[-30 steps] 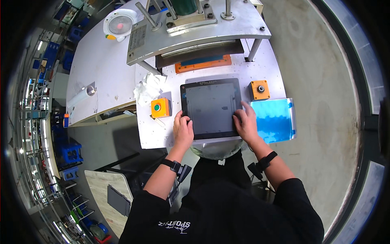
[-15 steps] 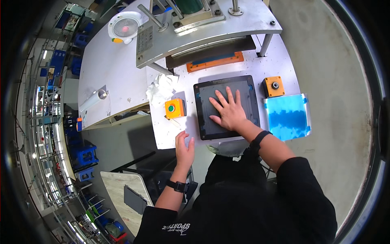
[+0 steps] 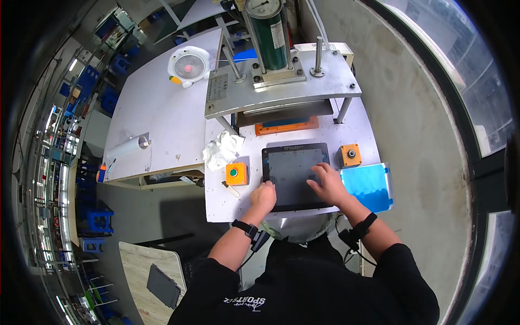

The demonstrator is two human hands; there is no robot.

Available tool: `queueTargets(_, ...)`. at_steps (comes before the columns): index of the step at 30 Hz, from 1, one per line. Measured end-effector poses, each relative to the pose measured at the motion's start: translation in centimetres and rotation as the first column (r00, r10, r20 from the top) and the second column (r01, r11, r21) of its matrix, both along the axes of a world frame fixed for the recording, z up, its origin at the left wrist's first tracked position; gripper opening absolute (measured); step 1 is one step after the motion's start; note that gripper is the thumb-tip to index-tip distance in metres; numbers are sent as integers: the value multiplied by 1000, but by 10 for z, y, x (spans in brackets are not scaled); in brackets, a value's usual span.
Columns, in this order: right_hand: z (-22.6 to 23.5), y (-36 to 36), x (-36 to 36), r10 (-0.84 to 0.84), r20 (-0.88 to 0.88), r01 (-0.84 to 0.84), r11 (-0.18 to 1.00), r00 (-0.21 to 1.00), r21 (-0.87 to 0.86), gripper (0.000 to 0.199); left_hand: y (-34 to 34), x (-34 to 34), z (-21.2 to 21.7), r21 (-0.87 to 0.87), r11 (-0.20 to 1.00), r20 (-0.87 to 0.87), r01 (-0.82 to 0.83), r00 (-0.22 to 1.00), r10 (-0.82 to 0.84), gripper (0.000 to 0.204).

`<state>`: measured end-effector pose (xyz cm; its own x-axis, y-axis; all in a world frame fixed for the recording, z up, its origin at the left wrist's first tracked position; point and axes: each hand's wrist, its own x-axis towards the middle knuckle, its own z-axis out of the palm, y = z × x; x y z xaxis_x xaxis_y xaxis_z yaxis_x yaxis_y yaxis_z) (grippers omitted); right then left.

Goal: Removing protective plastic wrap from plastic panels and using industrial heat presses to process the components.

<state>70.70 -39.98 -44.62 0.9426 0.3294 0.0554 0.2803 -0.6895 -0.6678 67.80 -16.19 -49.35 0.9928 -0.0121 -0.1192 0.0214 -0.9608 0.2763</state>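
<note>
- Now I see the left hand [image 3: 263, 197] at the left edge of the dark panel [image 3: 295, 181]; half a second ago it hung off it, near the front edge of the table [image 3: 219, 208].
- The right hand [image 3: 331, 187], which lay flat and spread over the middle of the panel, is now at its right side with bent fingers, thumb and forefinger apart.
- The panel lies flat on the table, just below and right of the frame's centre, lower in my view than before.
- My view has shifted too: the green cylinder [image 3: 272, 46] on the press [image 3: 333, 86] shows far more, at upper middle.
- The left fingers are curled together, their tips hidden, so I cannot tell whether they clamp the panel's edge.
- I cannot tell whether the right fingertips press on the panel or hover; that hand covers part of its right edge.
- The gauge [image 3: 264, 7] is cut by the top of the frame.
- The orange frame [image 3: 287, 128] is partly hidden under the press.
</note>
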Motion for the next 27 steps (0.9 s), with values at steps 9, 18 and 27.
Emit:
queueTargets(9,37,-15,62,243,102,-250,966,965,64,78,-12,-27,117,110,951,481,289,822,-305,22)
queueTargets(18,76,-86,29,34,-316,111,897,948,428,19,1,-9,111,-639,769,364,30,892,267,23)
queueTargets(27,114,-207,-74,-506,-290,567,566,812,599,10,-49,176,-29,-825,-284,-556,-489,792,252,21)
